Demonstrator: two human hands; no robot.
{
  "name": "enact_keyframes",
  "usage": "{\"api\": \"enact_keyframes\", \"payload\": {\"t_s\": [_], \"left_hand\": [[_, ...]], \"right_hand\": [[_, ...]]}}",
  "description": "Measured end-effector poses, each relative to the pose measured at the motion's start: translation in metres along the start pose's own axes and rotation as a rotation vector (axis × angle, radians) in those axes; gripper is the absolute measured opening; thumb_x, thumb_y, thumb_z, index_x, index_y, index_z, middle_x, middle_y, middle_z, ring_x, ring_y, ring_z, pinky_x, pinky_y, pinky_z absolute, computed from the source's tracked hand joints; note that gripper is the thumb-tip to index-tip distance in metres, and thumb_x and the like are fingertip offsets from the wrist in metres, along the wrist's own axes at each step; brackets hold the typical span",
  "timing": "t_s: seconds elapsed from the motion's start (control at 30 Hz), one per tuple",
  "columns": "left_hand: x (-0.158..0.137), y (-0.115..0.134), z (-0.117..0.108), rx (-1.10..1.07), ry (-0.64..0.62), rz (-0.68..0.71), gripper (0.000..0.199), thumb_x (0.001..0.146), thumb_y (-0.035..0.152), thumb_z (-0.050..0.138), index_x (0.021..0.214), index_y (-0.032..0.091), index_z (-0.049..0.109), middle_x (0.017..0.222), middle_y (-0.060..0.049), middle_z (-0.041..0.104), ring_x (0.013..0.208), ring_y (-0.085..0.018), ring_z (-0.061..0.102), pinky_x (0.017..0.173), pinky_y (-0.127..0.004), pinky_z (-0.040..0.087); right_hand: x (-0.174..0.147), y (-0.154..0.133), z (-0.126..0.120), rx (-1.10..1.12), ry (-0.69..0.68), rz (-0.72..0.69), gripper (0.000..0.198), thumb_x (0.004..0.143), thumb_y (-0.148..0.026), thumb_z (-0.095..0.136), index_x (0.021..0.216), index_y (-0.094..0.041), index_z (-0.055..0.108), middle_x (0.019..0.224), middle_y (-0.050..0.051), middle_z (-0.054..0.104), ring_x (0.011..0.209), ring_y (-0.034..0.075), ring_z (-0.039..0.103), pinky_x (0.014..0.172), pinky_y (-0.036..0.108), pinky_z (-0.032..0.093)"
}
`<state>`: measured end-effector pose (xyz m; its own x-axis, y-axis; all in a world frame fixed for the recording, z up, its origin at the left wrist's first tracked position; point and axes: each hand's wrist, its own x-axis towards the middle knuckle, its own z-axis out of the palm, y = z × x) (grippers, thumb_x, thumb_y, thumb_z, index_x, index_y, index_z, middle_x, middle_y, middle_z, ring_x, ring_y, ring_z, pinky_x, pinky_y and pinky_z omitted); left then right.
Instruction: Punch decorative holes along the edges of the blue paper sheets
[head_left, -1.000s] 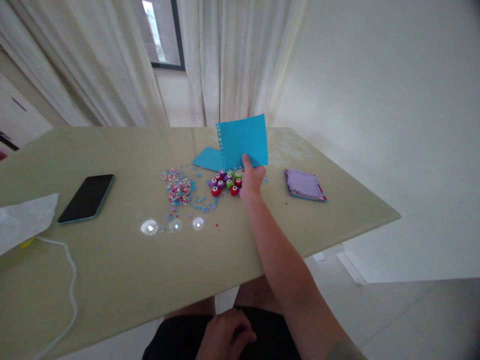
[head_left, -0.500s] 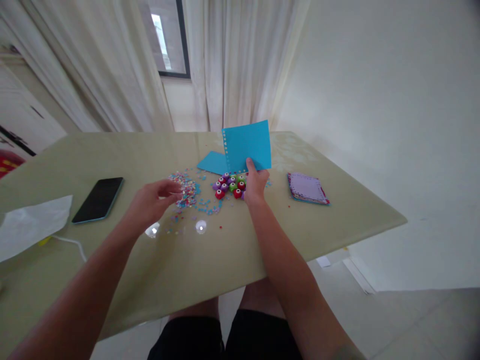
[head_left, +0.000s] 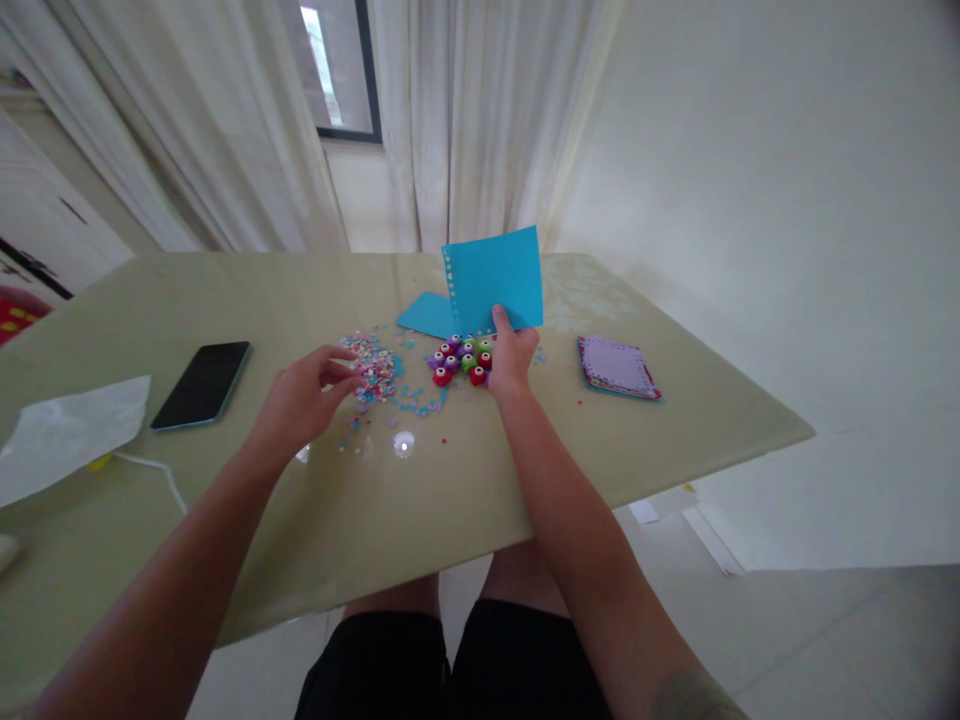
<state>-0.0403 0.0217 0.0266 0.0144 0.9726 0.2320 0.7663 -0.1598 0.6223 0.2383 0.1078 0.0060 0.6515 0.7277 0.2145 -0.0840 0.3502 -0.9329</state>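
Blue sheet (head_left: pixel 495 272) is being pinched at btm edge by R hand (head_left: pixel 514 358); L hand (head_left: pixel 304 393) is being held nearer the confetti (head_left: pixel 379 372), at its left side, can't tell if any's being gripped tbh.

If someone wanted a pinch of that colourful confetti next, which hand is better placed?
Probably the left hand: its fingertips are right at the confetti pile, with nothing visibly held. The right hand is farther off and occupied, gripping a blue sheet.
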Motion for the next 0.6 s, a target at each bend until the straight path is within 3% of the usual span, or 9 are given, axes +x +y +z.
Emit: {"api": "enact_keyframes", "payload": {"t_s": [0.1, 0.27, 0.37, 0.47, 0.6], "left_hand": [[-0.001, -0.008, -0.001, -0.102, -0.062, -0.001, 0.038, 0.087, 0.055, 0.06, 0.097, 0.022, 0.076, 0.086, -0.008, 0.083, 0.081, -0.029, 0.079, 0.082, -0.042, 0.06], [-0.018, -0.013, 0.003, -0.165, -0.119, 0.156, 0.053, 0.094, 0.049, 0.054, 0.137, 0.02, 0.066, 0.136, -0.013, 0.076, 0.123, -0.031, 0.072, 0.102, -0.045, 0.057], [-0.044, -0.007, 0.017, 0.066, -0.111, 0.346, 0.069, 0.095, 0.06, 0.061, 0.154, 0.025, 0.055, 0.158, -0.013, 0.06, 0.146, -0.035, 0.055, 0.121, -0.055, 0.04], [-0.061, 0.002, 0.037, 0.304, -0.225, 0.502, 0.084, 0.095, 0.07, 0.059, 0.167, 0.03, 0.038, 0.178, -0.01, 0.03, 0.162, -0.038, 0.029, 0.13, -0.06, 0.019], [-0.037, 0.005, 0.059, 0.423, -0.222, 0.539, 0.088, 0.096, 0.075, 0.052, 0.169, 0.029, 0.033, 0.18, -0.009, 0.024, 0.164, -0.036, 0.023, 0.132, -0.057, 0.008]], "right_hand": [[0.0, 0.001, 0.0, -0.012, -0.003, -0.001, 0.031, 0.081, -0.044, 0.075, 0.086, -0.013, 0.074, 0.083, 0.004, 0.075, 0.081, 0.02, 0.068, 0.078, 0.034, 0.056], [0.0, 0.002, -0.001, -0.024, 0.015, 0.004, 0.031, 0.079, -0.044, 0.076, 0.085, -0.013, 0.074, 0.081, 0.004, 0.075, 0.079, 0.02, 0.067, 0.079, 0.034, 0.056], [0.0, 0.003, 0.0, -0.001, -0.02, -0.022, 0.031, 0.081, -0.044, 0.074, 0.087, -0.013, 0.075, 0.084, 0.005, 0.077, 0.081, 0.02, 0.069, 0.081, 0.035, 0.057], [0.001, 0.006, 0.001, 0.009, -0.041, -0.042, 0.03, 0.082, -0.043, 0.073, 0.089, -0.014, 0.076, 0.086, 0.005, 0.078, 0.083, 0.02, 0.07, 0.082, 0.034, 0.058], [0.001, 0.008, 0.003, -0.031, -0.044, -0.038, 0.031, 0.085, -0.045, 0.072, 0.085, -0.014, 0.075, 0.084, 0.005, 0.077, 0.082, 0.019, 0.069, 0.081, 0.033, 0.057]]}}
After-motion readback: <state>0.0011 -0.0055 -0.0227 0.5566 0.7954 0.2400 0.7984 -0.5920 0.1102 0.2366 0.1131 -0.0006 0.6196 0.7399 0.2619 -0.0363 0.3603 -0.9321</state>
